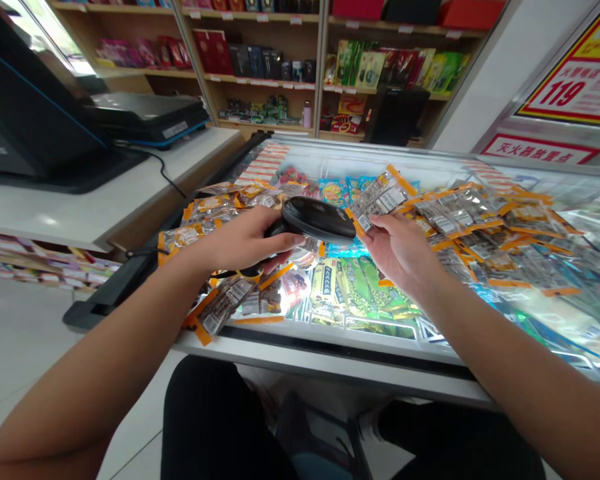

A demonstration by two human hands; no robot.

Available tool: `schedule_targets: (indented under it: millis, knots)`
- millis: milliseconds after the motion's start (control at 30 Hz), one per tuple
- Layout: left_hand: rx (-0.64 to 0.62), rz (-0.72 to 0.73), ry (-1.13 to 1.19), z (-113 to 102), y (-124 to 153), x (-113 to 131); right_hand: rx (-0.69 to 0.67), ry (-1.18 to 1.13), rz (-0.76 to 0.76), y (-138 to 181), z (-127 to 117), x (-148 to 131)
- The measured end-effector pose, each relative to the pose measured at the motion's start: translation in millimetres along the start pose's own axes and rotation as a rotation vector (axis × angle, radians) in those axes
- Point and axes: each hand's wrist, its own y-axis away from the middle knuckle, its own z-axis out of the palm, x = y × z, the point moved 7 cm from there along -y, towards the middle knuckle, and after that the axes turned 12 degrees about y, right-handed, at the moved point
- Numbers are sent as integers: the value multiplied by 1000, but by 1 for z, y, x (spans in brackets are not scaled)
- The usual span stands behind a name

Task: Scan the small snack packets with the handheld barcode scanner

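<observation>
My left hand (253, 243) is wrapped round the handle of a black barcode scanner (317, 219), whose head points right. Just off its front end, my right hand (395, 243) pinches a small clear snack packet (383, 197) with orange edges, its printed label and barcode turned up. To the right, a heap of similar packets (480, 227) lies on the glass lid. More loose packets (225, 307) are spread around and below my left hand. Under the glass, green bags (360, 287) and blue bags show.
A glass-topped freezer (350, 350) spans the space in front of my knees. At left, a white counter (45, 210) carries a black screen and a scale (143, 117). Shelves (260, 83) of boxed goods stand behind. Red-lettered signs (565, 90) hang at right.
</observation>
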Motion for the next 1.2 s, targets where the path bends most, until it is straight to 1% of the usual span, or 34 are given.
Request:
schedule_targets:
  millis: [67, 200, 267, 333, 367, 433, 533, 567, 633, 700, 800, 867, 900, 933, 967, 1000, 1033, 1067, 1100, 1133, 1200]
  knots:
    - [24, -11, 7, -2, 0, -1, 14, -27, -3, 0, -1, -1]
    - [31, -42, 46, -4, 0, -2, 81, -176, 78, 2, -3, -1]
    - [28, -44, 65, -3, 0, -2, 80, -173, 82, 2, -3, -2]
    - [44, -44, 81, -5, 0, -4, 79, -105, 62, 0, -6, -4]
    - [59, -44, 90, -6, 0, -5, 94, -45, 48, -1, -11, -4]
    - [100, -34, 115, -11, 1, -6, 164, 147, 9, -3, -30, -7]
    - [170, 12, 175, -22, 4, -5, 317, 599, -73, -4, -68, -19]
    - [201, 31, 205, -26, 5, -5, 349, 762, -84, -5, -80, -22]
    - [284, 67, 286, -35, 7, -6, 389, 1040, -38, -7, -102, -22]
    - [385, 121, 379, -44, 9, -8, 412, 1226, 57, -8, -122, -15]
    - [499, 177, 458, -53, 11, -11, 415, 1380, 178, -10, -141, -2]
    - [536, 171, 461, -56, 11, -14, 439, 1412, 196, -8, -145, 0]
    - [549, 164, 459, -57, 11, -14, 475, 1403, 163, -7, -142, -5]
    - [563, 160, 457, -57, 12, -14, 513, 1379, 89, -5, -135, -12]
    - [571, 159, 454, -58, 12, -14, 533, 1337, -26, -2, -123, -22]
    - [576, 158, 450, -58, 12, -13, 518, 1278, -163, 0, -105, -33]
    - [579, 155, 448, -57, 13, -13, 469, 1208, -302, 3, -83, -43]
    - [578, 150, 446, -57, 13, -13, 379, 1122, -431, 7, -57, -50]
    - [577, 145, 444, -56, 13, -13, 249, 1035, -509, 10, -30, -53]
    - [572, 137, 440, -56, 13, -14, 132, 955, -550, 13, -4, -53]
    - [564, 133, 421, -54, 12, -13, -34, 853, -574, 17, 38, -48]
